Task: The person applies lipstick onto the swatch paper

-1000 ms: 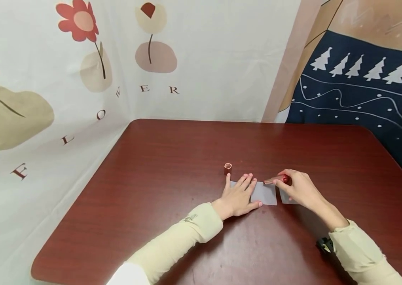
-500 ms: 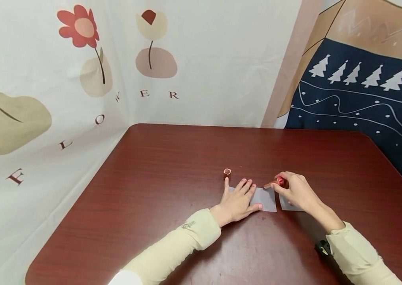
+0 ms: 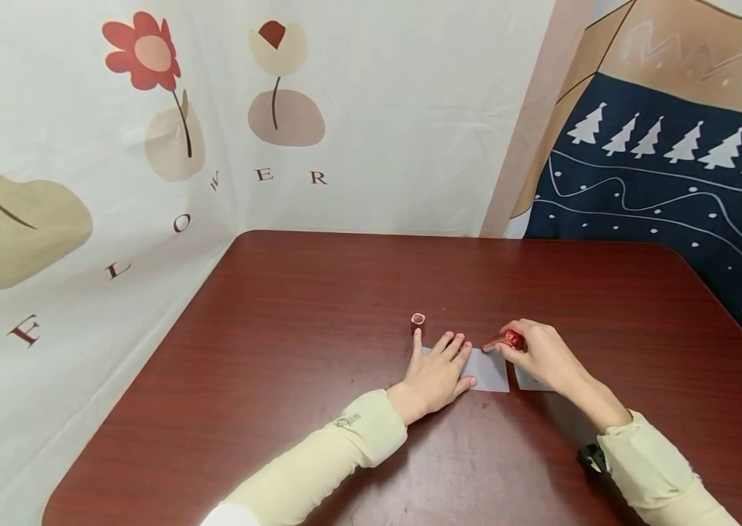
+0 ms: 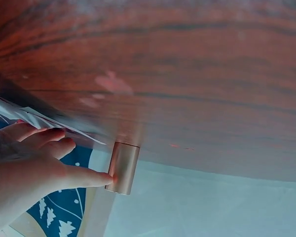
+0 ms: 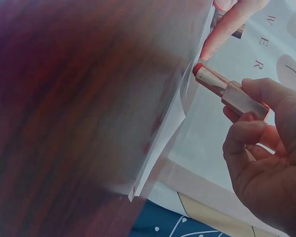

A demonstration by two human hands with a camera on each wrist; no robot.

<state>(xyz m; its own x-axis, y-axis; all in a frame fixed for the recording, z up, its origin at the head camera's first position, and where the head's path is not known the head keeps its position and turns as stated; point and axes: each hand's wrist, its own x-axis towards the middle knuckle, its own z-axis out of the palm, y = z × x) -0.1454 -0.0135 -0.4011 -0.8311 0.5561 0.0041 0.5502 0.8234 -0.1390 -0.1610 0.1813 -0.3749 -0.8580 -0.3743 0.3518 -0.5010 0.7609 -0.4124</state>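
My right hand [image 3: 550,356] pinches a lipstick [image 5: 244,102] between thumb and fingers. Its metallic tube slants down, and the red tip is right at the upper edge of a pale grey sheet of paper [image 3: 491,374]. Spread fingers of my left hand [image 3: 434,378] lie across the left part of that sheet, hiding some of it. The lipstick cap [image 4: 123,169], coppery and hollow, stands upright on the table just beyond the left hand. In the left wrist view, the little finger is right at the cap's side.
A second grey sheet [image 3: 531,381] lies just right of the first, partly hidden under the right hand. The dark red wooden table [image 3: 318,307] has rounded corners. A printed cloth [image 3: 397,131] hangs behind its far edge.
The lipstick and right hand have shifted slightly left along the paper's upper edge. The left hand stays spread on the sheet. The head view has tilted a little, then settled.
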